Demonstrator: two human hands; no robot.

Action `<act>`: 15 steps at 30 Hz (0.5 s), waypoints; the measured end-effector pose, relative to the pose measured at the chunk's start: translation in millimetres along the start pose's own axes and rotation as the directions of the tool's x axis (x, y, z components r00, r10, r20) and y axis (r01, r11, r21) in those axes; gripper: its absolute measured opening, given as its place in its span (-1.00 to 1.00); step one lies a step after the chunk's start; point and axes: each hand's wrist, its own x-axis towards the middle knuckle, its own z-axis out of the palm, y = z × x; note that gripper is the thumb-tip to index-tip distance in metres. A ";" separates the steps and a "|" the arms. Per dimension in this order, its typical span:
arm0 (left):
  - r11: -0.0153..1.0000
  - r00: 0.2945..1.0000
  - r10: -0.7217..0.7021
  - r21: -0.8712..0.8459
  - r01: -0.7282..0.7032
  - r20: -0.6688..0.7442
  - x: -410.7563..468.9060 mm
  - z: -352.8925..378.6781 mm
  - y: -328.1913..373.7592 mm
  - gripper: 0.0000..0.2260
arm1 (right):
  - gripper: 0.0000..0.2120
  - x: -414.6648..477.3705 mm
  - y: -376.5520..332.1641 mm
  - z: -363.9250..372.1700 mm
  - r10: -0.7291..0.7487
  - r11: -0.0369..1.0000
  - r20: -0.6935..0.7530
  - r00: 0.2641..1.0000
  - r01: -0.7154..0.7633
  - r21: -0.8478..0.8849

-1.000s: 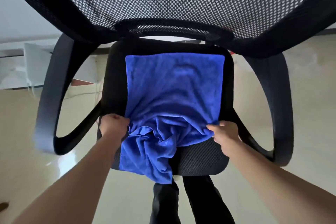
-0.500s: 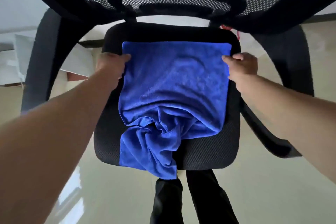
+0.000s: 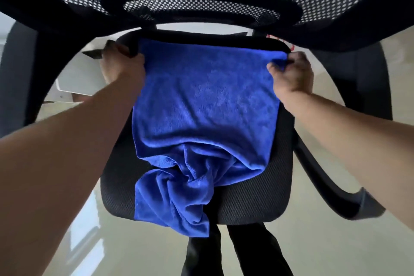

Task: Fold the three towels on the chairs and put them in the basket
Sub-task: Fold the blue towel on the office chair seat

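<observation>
Whereas half a second ago both hands only reached the far corners, the right hand (image 3: 291, 74) now pinches the far right corner of the blue microfibre towel (image 3: 206, 107), bunching it between thumb and curled fingers (image 3: 297, 58). The left hand (image 3: 124, 67) grips the far left corner, its fingers blurred and mostly hidden. One towel lies on one black mesh office chair (image 3: 257, 197), its crumpled near end overhanging the seat front; two hands show.

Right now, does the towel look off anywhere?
Yes. The towel is flat where the left hand and right hand grip its far corners, but its near end is bunched and twisted, hanging over the seat.
</observation>
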 end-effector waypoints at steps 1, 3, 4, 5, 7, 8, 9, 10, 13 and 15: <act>0.995 0.997 0.072 0.070 -0.073 0.009 -15.6 -3.1 -1.2 -0.85 | -0.72 -10.5 1.9 -1.7 -0.066 0.997 -0.035 0.997 0.065 -0.038; 0.978 0.980 0.172 0.105 -0.183 0.102 -49.8 -7.5 -10.4 -0.86 | -0.72 -37.7 8.9 -5.2 -0.211 0.976 -0.096 0.973 0.205 -0.073; 0.968 0.965 0.196 0.120 -0.218 0.173 -64.0 -11.0 -18.7 -0.86 | -0.72 -52.7 13.1 -6.3 -0.263 0.964 -0.087 0.961 0.260 -0.046; 0.958 0.947 0.199 0.156 -0.242 0.251 -79.6 -13.2 -29.5 -0.84 | -0.73 -67.2 21.6 -5.0 -0.279 0.960 -0.029 0.960 0.279 -0.005; 0.945 0.919 0.156 0.217 -0.245 0.361 -99.6 -20.5 -55.6 -0.72 | -0.71 -95.7 39.5 -0.5 -0.227 0.974 0.192 0.955 0.227 0.025; 0.951 0.922 0.136 0.214 -0.225 0.362 -108.0 -26.3 -67.5 -0.67 | -0.68 -109.7 49.4 1.0 -0.191 0.980 0.286 0.939 0.198 0.005; 0.957 0.934 0.128 0.204 -0.205 0.335 -116.7 -33.3 -78.0 -0.64 | -0.64 -123.1 58.1 0.3 -0.171 0.983 0.314 0.934 0.182 -0.008; 0.963 0.950 0.125 0.194 -0.186 0.287 -125.8 -41.9 -86.4 -0.65 | -0.60 -135.4 65.7 -2.3 -0.151 0.988 0.284 0.947 0.157 0.002; 0.975 0.981 0.078 0.191 -0.112 0.178 -154.9 -69.8 -111.2 -0.77 | -0.67 -174.0 81.1 -18.5 -0.026 0.994 0.114 0.993 0.014 0.105; 0.977 0.978 -0.065 0.214 0.022 0.198 -170.9 -78.7 -131.3 -0.81 | -0.83 -196.1 92.5 -19.2 0.185 0.970 0.136 0.973 -0.203 0.132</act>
